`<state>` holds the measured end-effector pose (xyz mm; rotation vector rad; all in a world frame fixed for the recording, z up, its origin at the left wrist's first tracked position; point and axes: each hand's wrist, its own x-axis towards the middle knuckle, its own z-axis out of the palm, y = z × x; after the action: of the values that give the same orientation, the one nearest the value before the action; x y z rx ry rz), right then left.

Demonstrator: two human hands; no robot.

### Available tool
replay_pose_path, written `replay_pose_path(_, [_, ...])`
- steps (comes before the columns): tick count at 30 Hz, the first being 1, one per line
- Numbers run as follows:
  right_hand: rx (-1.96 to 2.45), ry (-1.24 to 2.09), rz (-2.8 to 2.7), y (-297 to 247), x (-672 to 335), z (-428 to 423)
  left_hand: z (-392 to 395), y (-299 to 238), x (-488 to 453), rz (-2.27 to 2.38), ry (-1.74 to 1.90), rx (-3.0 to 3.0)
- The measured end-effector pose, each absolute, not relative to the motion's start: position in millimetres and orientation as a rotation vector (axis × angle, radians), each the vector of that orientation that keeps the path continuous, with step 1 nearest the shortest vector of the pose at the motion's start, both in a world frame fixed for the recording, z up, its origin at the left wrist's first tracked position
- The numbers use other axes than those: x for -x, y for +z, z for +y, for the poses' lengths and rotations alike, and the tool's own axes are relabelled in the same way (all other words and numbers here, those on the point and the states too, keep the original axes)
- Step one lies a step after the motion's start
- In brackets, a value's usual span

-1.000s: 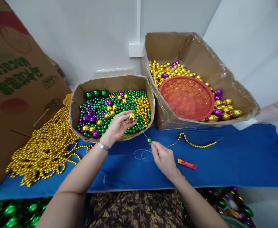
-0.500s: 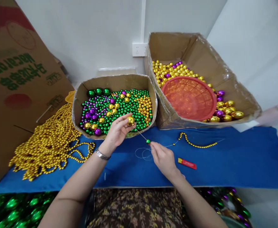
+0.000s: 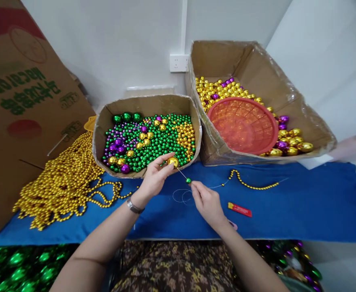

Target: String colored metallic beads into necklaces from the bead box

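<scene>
Soft, even light puts glints on the beads [image 3: 159,142], with edges stretched (the top right corner is dark).

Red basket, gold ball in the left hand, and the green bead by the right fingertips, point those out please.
Red basket [image 3: 237,134]: head view, on its inner surface.
Gold ball [image 3: 173,162]: head view, middle of its visible side.
Green bead [image 3: 188,180]: head view, middle of its visible side.

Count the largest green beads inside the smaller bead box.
3: left bead, middle bead and right bead, in a row at the back-left of the box. More may be buried.
</scene>
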<state>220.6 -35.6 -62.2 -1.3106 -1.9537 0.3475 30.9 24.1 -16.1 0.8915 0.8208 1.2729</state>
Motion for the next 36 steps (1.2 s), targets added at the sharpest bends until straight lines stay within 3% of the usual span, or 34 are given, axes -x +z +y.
replay_pose_path(4, [1.298,0.617,-1.913,-61.6,-221.4,-36.0,19.3,-20.0,-32.0,0.825,1.24,-0.838])
replay_pose_path(12, [1.269,0.249,-1.965,-76.8,-220.9,-34.5,15.3,-19.8,-34.2,0.912,1.302,-0.876])
replay_pose_path(26, [1.218,0.66,-1.854,-69.4,-212.7,-35.6,2.3,-30.0,-37.9,0.949,1.229,-0.958])
replay_pose_path(31, [1.216,0.639,-1.833,-65.5,-211.3,-34.7,1.3,-15.1,-22.6,0.895,1.014,-1.279])
replay_pose_path(36, [1.199,0.599,-1.818,-64.0,-213.9,-36.5,23.1,-4.3,7.8,1.059,1.123,-1.356])
